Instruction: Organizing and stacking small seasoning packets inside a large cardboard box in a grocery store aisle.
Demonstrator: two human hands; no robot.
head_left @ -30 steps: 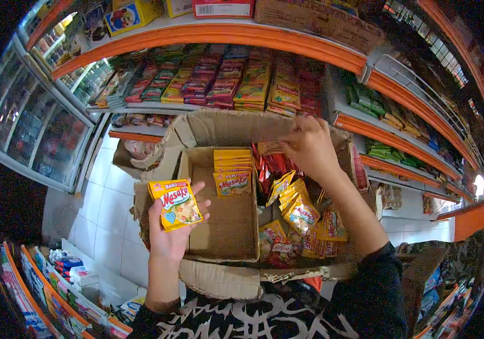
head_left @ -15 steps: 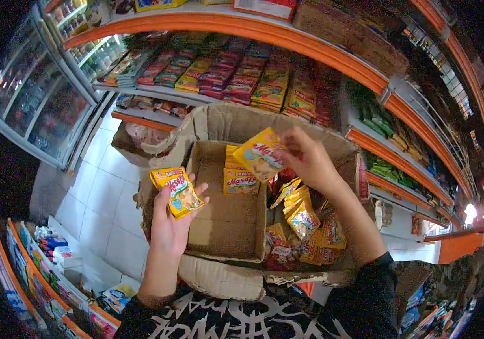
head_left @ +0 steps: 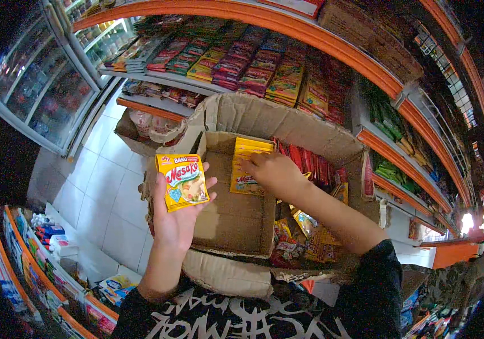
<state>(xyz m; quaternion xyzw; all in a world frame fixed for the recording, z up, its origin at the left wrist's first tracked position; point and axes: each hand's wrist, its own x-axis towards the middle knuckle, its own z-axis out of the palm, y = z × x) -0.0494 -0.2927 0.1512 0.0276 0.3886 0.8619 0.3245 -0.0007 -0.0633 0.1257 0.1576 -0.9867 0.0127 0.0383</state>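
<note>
Sachets (head_left: 252,145), yellow and overlapping in a row, lie at the far end of a shallow inner box (head_left: 230,217), which sits inside a larger torn carton (head_left: 287,116). The right hand (head_left: 280,176) is over the row, fingers bent down; I cannot tell whether they pinch anything. Thumb and fingers of the left hand (head_left: 177,223) grip a yellow packet (head_left: 185,183) above the carton's left side. Right of the inner box, red packets (head_left: 310,161) and loose yellow pouches (head_left: 322,247) are partly hidden by the right forearm. Beyond stands a laden shelf (head_left: 276,70).
</note>
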